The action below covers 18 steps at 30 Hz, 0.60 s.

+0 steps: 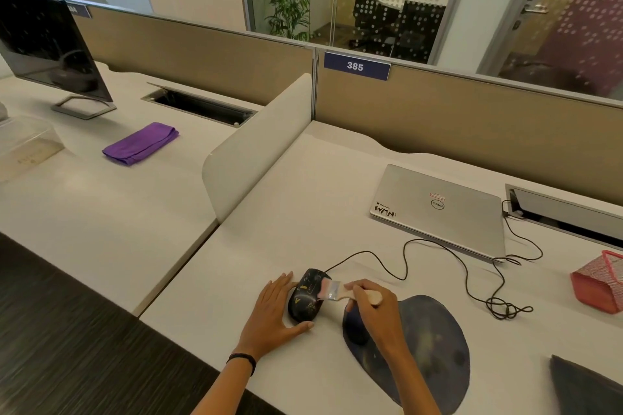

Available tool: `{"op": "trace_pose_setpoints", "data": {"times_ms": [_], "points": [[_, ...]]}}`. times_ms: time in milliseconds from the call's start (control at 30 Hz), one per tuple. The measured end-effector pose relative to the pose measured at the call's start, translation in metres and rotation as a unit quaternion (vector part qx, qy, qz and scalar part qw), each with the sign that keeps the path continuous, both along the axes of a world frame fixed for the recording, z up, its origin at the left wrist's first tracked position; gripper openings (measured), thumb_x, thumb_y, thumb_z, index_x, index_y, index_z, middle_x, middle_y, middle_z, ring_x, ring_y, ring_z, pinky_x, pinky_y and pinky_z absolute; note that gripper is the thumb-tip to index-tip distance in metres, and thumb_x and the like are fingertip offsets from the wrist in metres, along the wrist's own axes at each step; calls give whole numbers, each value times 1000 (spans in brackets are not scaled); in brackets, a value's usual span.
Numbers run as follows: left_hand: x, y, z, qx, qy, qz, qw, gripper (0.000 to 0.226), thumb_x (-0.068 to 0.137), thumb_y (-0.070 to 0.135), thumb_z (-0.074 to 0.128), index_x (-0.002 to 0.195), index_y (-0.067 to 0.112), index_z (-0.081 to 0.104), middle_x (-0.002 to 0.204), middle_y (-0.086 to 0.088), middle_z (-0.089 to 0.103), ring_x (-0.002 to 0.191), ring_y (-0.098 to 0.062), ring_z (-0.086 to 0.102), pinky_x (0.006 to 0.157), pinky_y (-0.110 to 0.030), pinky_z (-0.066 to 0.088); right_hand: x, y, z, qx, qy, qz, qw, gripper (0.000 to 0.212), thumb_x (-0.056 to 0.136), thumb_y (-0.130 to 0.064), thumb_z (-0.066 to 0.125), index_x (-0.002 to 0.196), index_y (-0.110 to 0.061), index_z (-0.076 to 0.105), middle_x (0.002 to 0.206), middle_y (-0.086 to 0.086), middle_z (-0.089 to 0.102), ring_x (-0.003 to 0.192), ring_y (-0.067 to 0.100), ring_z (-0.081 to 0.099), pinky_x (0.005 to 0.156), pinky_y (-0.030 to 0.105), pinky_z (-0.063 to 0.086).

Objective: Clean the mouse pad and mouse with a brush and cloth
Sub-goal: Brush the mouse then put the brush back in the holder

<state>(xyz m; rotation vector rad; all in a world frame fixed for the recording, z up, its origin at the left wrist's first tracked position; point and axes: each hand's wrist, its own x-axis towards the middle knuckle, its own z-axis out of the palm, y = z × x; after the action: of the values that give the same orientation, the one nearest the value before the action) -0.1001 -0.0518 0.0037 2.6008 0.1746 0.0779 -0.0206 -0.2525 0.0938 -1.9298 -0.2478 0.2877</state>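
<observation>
Pale office worktop [303, 205] is carrying the wired mouse [303, 301], probably light and slippery, which the left hand [276, 308] is bracing flat-fingered while the right hand [374, 308], just beside, is gripping the paintbrush [332, 290] by its stiff wooden handle, soft bristles touching the shell.

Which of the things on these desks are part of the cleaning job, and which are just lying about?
In the job: mouse, brush, mouse pad, purple cloth.
Lying about: laptop, monitor, red basket.

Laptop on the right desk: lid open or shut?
Shut. The laptop lies flat on the desk, logo side up; no screen or keyboard shows.
</observation>
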Motion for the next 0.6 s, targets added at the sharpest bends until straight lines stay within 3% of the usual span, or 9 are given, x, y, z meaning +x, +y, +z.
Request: {"op": "trace_pose_setpoints", "data": {"times_ms": [133,300,400,500,600], "points": [[1,0,-1,0,7,-3,1000,94,69,83,47,143,32,20,152,18,4,142,1,-2,114,-14,-15,1,-2,-7,-52,-3,26,998,33,86,-4,53,61,-23,62,54,-3,60,57,12,57,52,15,43],[1,2,-2,-2,14,-10,1000,102,66,83,51,146,29,19,153,17,2,142,-1,-2,114,-14,-15,-11,4,0,20,-23,40,999,27,89,-4,51,74,-18,69,61,4,66,58,12,60,57,16,46],[1,1,-2,3,16,-11,1000,103,66,84,50,146,30,15,152,18,0,142,0,-4,112,-12,-17,-13,5,-3,4,-31,51,998,33,87,-2,52,68,-24,67,55,-2,65,54,8,58,55,15,46],[1,1,-3,5,18,-11,1000,102,66,83,50,146,29,16,153,16,0,142,-1,-4,112,-13,-17,-13,1,-2,-11,-28,34,999,32,82,2,53,61,-17,65,47,-7,60,48,3,55,49,12,41],[2,2,-3,-2,15,-15,1000,105,65,85,47,146,27,16,153,14,2,143,-3,-3,112,-13,-17,-14,0,0,23,-30,32,999,30,84,2,54,65,-18,67,55,-3,66,52,6,59,52,16,45]]}}
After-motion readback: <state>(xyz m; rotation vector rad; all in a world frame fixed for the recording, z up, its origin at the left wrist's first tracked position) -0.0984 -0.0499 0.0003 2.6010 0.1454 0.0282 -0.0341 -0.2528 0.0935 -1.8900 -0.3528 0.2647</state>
